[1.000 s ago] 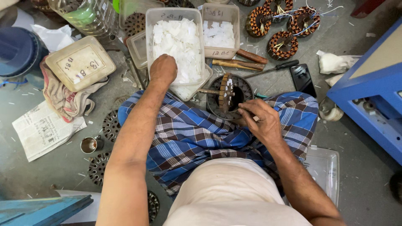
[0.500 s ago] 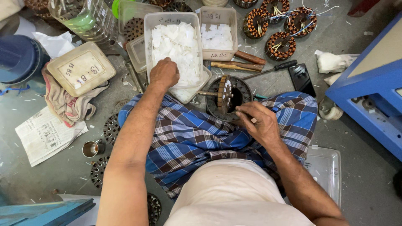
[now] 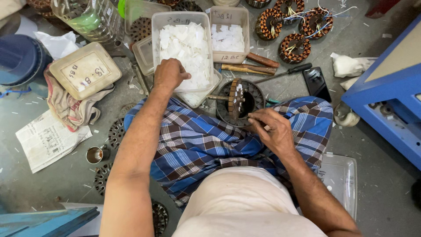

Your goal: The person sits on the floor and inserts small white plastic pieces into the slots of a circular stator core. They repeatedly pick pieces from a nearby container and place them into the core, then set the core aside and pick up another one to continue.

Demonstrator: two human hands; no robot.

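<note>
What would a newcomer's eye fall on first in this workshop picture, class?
First the blue checked cloth over the seated person's lap in the middle. Just above it, the left hand reaches into a clear tub of white paper slips, while the right hand rests by a round metal motor core. Copper-wound coils sit top right.

Left hand reaching forward, fingers curled, right hand pinching near lap

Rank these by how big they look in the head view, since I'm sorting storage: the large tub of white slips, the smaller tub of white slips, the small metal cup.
1. Large tub of white slips, under the left hand.
2. Smaller tub of white slips.
3. Small metal cup.
The order looks plain.
</note>
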